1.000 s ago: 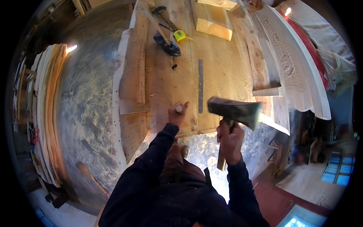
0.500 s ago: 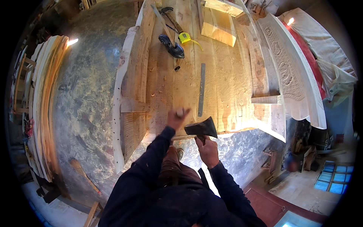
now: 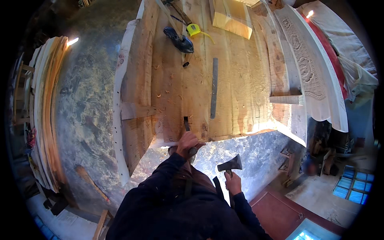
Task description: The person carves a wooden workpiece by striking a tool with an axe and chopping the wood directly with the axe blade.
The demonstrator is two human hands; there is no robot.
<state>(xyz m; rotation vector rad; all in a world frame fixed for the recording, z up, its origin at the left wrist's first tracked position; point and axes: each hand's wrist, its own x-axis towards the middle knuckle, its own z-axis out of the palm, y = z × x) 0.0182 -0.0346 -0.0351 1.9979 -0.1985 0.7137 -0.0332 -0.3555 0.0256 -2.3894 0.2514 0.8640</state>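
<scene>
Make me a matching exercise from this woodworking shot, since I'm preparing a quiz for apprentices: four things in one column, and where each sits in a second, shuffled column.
Things:
1. chisel
2. hatchet
3. metal ruler
4. yellow tape measure

Places:
A. lying flat along the middle of the workbench
B. at the far end of the bench, beside a dark tool
C. held in the left hand, blade against the near edge of the bench
D. held in the right hand, below the bench edge, off the wood

Pairs: 1-C, 2-D, 3-A, 4-B
</scene>
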